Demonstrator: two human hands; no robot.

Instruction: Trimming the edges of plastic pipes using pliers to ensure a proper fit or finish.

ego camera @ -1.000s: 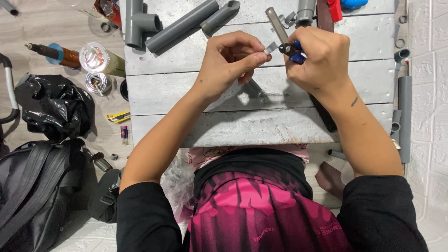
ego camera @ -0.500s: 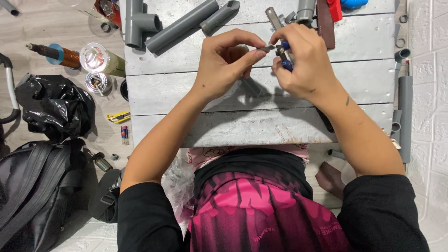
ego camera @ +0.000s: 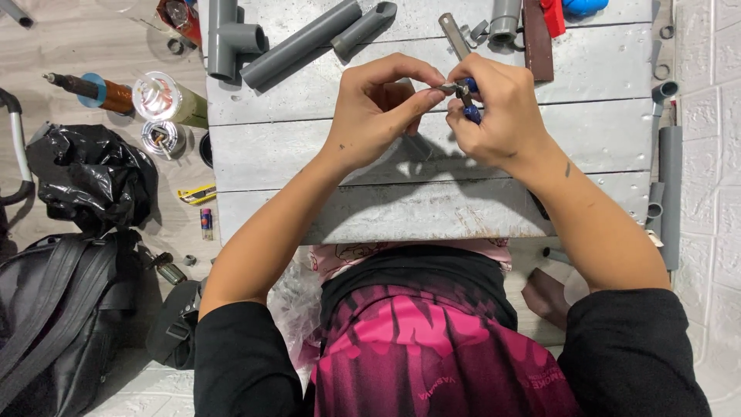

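Note:
My left hand [ego camera: 382, 108] and my right hand [ego camera: 498, 112] meet above the grey wooden table [ego camera: 309, 154]. Between thumb and forefinger, the left hand pinches a small metal piece [ego camera: 448, 88]. A blue-handled tool [ego camera: 469, 104] is gripped in the right hand, its tip touching that metal piece. Most of the tool is hidden inside my fist. Just behind the hands, a metal wrench-like bar [ego camera: 454, 32] lies on the table.
Grey pipe pieces [ego camera: 301, 42] and a tee fitting [ego camera: 225, 38] lie at the table's far edge, with a red tool [ego camera: 552, 15] to the right. On the floor at left are a black bag [ego camera: 46, 309], a black plastic sack [ego camera: 89, 174] and a clear jar [ego camera: 158, 96]. Pipes [ego camera: 670, 193] lean by the right wall.
My right hand has turned and moved left, closing in on the left hand, so the tool's tip now meets the small metal piece. The left hand stayed nearly in place.

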